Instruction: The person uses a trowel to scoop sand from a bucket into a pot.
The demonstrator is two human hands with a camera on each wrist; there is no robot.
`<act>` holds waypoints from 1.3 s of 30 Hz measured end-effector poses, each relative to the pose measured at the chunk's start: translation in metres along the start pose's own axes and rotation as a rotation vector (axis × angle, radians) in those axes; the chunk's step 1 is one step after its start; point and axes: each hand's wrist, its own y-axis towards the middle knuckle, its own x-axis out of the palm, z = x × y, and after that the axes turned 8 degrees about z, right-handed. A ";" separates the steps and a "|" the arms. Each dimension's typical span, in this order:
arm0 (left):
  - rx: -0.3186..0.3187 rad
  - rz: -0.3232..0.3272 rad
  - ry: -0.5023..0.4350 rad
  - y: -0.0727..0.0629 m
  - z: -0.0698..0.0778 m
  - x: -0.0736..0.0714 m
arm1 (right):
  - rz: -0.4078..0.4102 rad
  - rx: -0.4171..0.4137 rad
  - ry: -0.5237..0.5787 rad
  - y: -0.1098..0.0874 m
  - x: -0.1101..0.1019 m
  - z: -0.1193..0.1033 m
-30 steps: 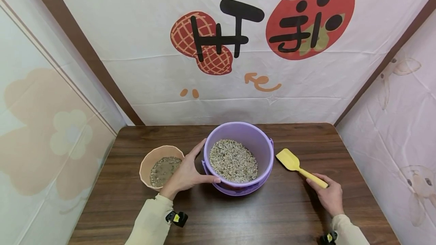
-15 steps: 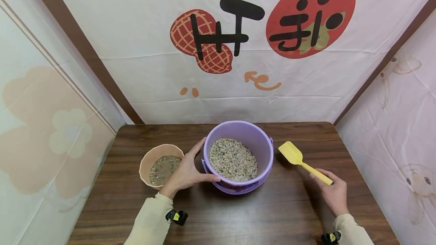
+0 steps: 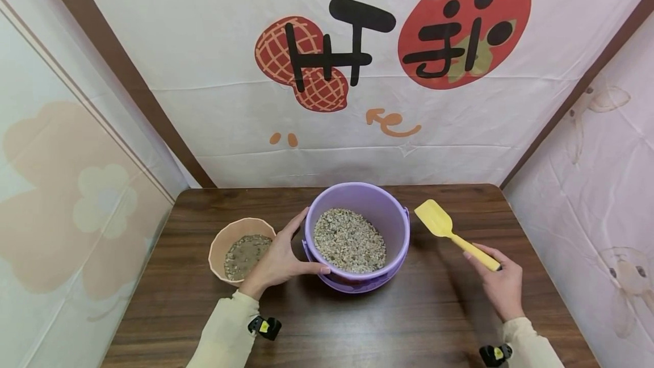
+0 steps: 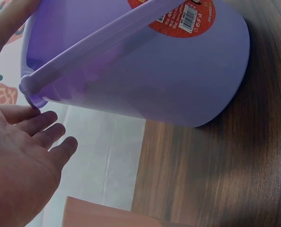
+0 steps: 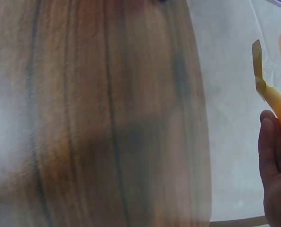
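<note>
The right grip (image 3: 503,285) pinches the handle (image 3: 476,253) of the yellow shovel (image 3: 434,218), the best hold on likely light, stiff plastic, right of the purple bucket (image 3: 392,230). The left grip (image 3: 280,260), spread wide, rests against the bucket, probably heavy with gravel (image 3: 349,243).

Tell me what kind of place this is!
Maybe a play corner, though I can't be sure: it has cartoon-printed cloth walls, a purple bucket and a yellow shovel.
</note>
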 end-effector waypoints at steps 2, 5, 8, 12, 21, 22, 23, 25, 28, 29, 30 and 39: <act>0.002 -0.001 -0.002 0.000 0.000 0.000 | 0.001 -0.002 0.016 0.001 0.001 -0.004; 0.006 -0.001 -0.005 0.000 0.000 0.000 | 0.007 -0.012 0.036 0.002 0.001 -0.010; 0.009 -0.001 -0.005 0.001 0.000 0.000 | 0.017 -0.023 0.054 0.004 0.003 -0.014; 0.007 -0.001 -0.008 0.001 0.000 -0.001 | 0.034 -0.030 0.067 0.008 0.005 -0.019; 0.003 0.000 -0.002 0.001 0.001 -0.001 | 0.074 -0.049 0.103 0.014 0.006 -0.038; 0.003 0.000 -0.001 0.001 0.001 -0.001 | 0.075 -0.055 0.109 0.015 0.006 -0.041; 0.004 -0.001 -0.001 0.001 0.001 -0.001 | 0.077 -0.059 0.116 0.015 0.006 -0.043; 0.006 -0.002 -0.001 0.001 0.000 0.000 | 0.072 -0.068 0.144 0.016 0.005 -0.048; 0.009 -0.002 0.002 0.001 0.000 0.000 | 0.064 -0.085 0.181 0.017 0.004 -0.055; 0.009 -0.002 0.002 0.001 0.000 0.000 | 0.061 -0.091 0.191 0.017 0.003 -0.057; 0.009 -0.002 0.003 0.001 0.000 0.000 | 0.057 -0.098 0.198 0.018 0.003 -0.059; 0.005 -0.003 -0.002 0.001 0.000 -0.001 | 0.017 -0.124 0.186 0.018 -0.001 -0.078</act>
